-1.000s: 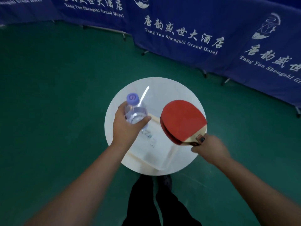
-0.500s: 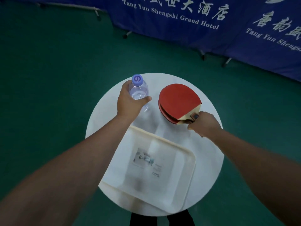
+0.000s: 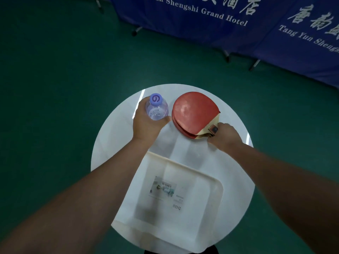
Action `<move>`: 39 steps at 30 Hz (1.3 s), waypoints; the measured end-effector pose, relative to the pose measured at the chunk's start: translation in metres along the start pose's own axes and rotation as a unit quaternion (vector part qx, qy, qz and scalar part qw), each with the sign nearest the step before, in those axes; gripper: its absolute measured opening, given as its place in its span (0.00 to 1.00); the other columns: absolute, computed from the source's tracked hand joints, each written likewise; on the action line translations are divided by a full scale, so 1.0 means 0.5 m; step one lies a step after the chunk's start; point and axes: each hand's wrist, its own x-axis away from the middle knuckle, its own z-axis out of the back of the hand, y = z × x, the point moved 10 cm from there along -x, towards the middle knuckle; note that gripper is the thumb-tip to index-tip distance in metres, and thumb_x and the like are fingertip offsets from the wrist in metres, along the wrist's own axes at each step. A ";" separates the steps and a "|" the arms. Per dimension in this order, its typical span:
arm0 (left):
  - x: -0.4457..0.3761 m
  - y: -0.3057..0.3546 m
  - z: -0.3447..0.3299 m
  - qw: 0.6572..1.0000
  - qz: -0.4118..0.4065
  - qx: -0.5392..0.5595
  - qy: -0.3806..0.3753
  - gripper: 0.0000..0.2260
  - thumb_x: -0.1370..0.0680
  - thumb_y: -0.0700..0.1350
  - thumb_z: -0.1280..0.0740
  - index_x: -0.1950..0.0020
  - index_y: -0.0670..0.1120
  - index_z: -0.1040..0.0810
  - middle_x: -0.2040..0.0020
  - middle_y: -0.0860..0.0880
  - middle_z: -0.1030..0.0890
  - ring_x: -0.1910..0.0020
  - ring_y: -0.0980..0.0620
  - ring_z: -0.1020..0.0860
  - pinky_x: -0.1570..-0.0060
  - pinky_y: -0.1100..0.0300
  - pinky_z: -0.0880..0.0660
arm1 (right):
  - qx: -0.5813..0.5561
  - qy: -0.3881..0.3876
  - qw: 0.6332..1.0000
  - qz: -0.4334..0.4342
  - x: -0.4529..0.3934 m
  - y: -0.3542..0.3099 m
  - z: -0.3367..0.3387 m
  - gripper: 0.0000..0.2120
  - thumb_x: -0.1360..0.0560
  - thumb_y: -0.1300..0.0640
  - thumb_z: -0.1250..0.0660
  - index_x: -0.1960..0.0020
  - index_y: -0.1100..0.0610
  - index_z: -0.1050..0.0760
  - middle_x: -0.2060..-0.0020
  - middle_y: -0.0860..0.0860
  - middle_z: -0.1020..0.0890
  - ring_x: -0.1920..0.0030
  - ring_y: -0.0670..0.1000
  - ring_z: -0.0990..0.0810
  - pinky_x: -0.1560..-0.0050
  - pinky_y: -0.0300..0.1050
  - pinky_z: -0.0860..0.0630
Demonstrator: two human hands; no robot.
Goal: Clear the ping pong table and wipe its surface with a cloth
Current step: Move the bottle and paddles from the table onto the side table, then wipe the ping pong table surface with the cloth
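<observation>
A clear water bottle [image 3: 157, 110] with a purple cap stands upright at the far side of a round white table [image 3: 113, 143]. My left hand [image 3: 146, 123] grips its body. Beside it on the right lie red ping pong paddles [image 3: 194, 114], stacked flat on the tabletop. My right hand [image 3: 224, 136] holds their handle end. The ping pong table and a cloth are not in view.
A cream plastic tray [image 3: 211, 182] with a printed sheet inside takes up the near half of the round table. Green floor [image 3: 55, 88] surrounds the table. Blue hotel banners [image 3: 201, 24] on metal feet line the far side.
Both hands moved away from me and down over the far part of the round table. The bottle and the paddles, carried in the air before, now sit on the tabletop beyond the tray.
</observation>
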 end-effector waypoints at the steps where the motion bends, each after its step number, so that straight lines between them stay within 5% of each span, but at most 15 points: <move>1: 0.002 -0.001 0.000 1.000 -0.001 0.003 0.001 0.30 0.36 0.43 0.17 0.47 0.65 0.31 0.48 0.66 0.23 0.49 0.60 0.22 0.47 0.70 0.28 | 0.009 0.005 1.000 0.000 0.001 0.005 -0.001 0.12 0.30 0.56 0.29 0.53 0.57 0.30 0.58 0.54 0.23 0.58 0.57 0.24 0.62 0.45 0.30; 5: 0.007 -0.007 -0.001 1.000 -0.002 0.020 0.005 0.31 0.37 0.44 0.17 0.44 0.63 0.30 0.46 0.62 0.23 0.46 0.58 0.22 0.47 0.73 0.29 | 0.028 0.010 1.000 0.000 0.003 0.020 -0.013 0.18 0.29 0.50 0.26 0.49 0.57 0.30 0.55 0.54 0.25 0.53 0.59 0.22 0.58 0.47 0.28; 9: 0.010 -0.022 -0.005 0.999 0.008 0.029 0.008 0.41 0.38 0.48 0.16 0.30 0.51 0.30 0.35 0.55 0.23 0.37 0.53 0.23 0.35 0.57 0.26 | 0.030 0.003 0.999 0.019 -0.007 0.018 -0.018 0.19 0.30 0.51 0.24 0.49 0.58 0.30 0.54 0.56 0.23 0.53 0.59 0.22 0.58 0.47 0.30; 13: 0.024 -0.020 -0.002 0.999 0.023 0.025 0.020 0.46 0.39 0.48 0.15 0.26 0.49 0.34 0.32 0.52 0.25 0.35 0.51 0.25 0.33 0.52 0.27 | 0.030 -0.005 0.999 0.034 -0.010 0.017 -0.020 0.21 0.29 0.50 0.24 0.45 0.60 0.28 0.51 0.56 0.23 0.50 0.60 0.21 0.54 0.50 0.24; 18: 0.074 -0.018 0.009 0.997 0.060 0.010 0.046 0.50 0.37 0.48 0.16 0.22 0.49 0.42 0.25 0.48 0.34 0.28 0.51 0.33 0.31 0.59 0.34 | 0.034 -0.013 0.998 0.060 0.002 0.023 -0.015 0.26 0.30 0.47 0.24 0.42 0.61 0.27 0.48 0.59 0.22 0.48 0.61 0.21 0.50 0.52 0.22; 22: 0.157 -0.024 0.024 0.991 0.092 -0.018 0.094 0.44 0.32 0.50 0.19 0.22 0.48 0.39 0.24 0.49 0.35 0.27 0.52 0.34 0.36 0.64 0.38 | 0.120 0.024 0.986 0.110 0.048 0.031 0.029 0.36 0.30 0.45 0.24 0.30 0.59 0.34 0.37 0.59 0.29 0.36 0.61 0.30 0.38 0.55 0.30; 27: 0.324 -0.008 0.065 0.977 0.122 0.017 0.171 0.34 0.28 0.49 0.23 0.25 0.51 0.34 0.27 0.52 0.32 0.29 0.54 0.33 0.38 0.68 0.38 | 0.130 0.055 0.957 0.253 0.163 -0.022 0.070 0.32 0.26 0.49 0.28 0.27 0.59 0.34 0.30 0.59 0.31 0.30 0.61 0.35 0.32 0.55 0.35; 33: 0.613 -0.034 0.131 0.957 0.195 0.032 0.213 0.27 0.24 0.54 0.27 0.27 0.53 0.31 0.27 0.56 0.31 0.28 0.56 0.33 0.38 0.67 0.39 | 0.097 -0.052 0.902 0.417 0.401 -0.111 0.037 0.29 0.20 0.44 0.37 0.24 0.57 0.36 0.27 0.54 0.31 0.26 0.54 0.36 0.25 0.50 0.42; 39: 0.968 -0.091 0.204 0.914 0.257 0.054 0.309 0.26 0.24 0.53 0.28 0.27 0.54 0.30 0.27 0.55 0.30 0.28 0.54 0.33 0.36 0.62 0.37 | 0.121 -0.172 0.825 0.525 0.687 -0.146 -0.062 0.34 0.23 0.37 0.37 0.23 0.51 0.38 0.25 0.46 0.33 0.26 0.48 0.35 0.25 0.46 0.38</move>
